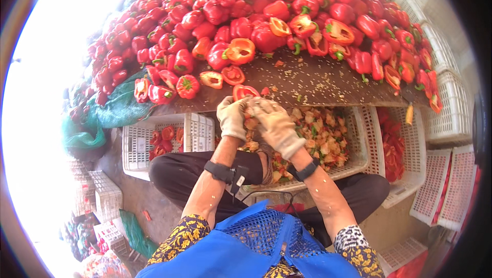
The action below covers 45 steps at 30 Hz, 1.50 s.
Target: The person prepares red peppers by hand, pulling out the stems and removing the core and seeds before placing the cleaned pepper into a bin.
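1. Two gloved hands meet at the near edge of the dark wooden table (318,80), above a white slatted plastic crate of pale seeds and pepper trimmings (328,142).
2. The left hand (232,117) and the right hand (274,121), both in off-white fabric gloves, are curled closed together around one halved glossy red bell pepper (244,92), whose cut rim peeks out just above the fingers.
3. That pepper sits right at the table's edge, touching both gloves, directly over the trimmings crate.
4. It looks light and hollow, with firm but crushable walls and a smooth, somewhat slippery skin; holding it by the outer wall while the other hand works at the core seems the safest grip.
5. A large heap of whole red bell peppers (246,6) covers the far side of the table, with several opened halves lying near its front.
6. A second white crate holding a few red pepper pieces (164,142) stands to the left.
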Each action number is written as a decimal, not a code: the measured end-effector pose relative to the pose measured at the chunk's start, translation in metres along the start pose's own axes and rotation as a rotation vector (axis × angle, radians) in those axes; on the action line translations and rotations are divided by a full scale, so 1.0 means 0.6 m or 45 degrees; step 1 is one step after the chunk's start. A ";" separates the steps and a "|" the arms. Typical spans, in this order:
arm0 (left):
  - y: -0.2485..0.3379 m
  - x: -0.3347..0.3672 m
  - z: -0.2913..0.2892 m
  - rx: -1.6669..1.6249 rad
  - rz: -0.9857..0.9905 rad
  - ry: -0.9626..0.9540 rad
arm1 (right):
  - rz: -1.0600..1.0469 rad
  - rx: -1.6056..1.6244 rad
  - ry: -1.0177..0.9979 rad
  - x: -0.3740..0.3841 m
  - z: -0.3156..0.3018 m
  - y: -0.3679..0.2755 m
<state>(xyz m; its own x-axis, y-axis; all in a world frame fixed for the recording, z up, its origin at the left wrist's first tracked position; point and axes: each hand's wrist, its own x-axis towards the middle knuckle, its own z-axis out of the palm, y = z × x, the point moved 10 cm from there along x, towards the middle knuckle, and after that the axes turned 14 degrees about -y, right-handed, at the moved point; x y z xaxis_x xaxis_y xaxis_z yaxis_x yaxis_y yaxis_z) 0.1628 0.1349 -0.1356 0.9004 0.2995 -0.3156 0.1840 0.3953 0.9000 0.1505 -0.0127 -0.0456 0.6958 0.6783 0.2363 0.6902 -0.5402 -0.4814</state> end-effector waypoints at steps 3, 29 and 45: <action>-0.030 -0.027 0.038 -0.100 -0.038 0.040 | 0.170 -0.256 -0.043 -0.001 0.012 0.013; -0.025 -0.131 0.270 -0.426 -0.319 -0.775 | 0.471 1.766 -0.054 -0.149 -0.031 0.101; 0.022 -0.080 0.212 -0.727 -0.036 -0.618 | 0.758 0.676 0.230 -0.214 -0.006 0.208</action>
<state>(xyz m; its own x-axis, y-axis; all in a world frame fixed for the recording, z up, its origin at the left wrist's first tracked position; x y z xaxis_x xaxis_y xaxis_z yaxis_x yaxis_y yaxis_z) 0.1723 0.0153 -0.0704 0.9954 -0.0822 -0.0495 0.0958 0.8257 0.5559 0.1480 -0.1691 -0.1333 0.9686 0.2373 -0.0744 0.0406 -0.4461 -0.8941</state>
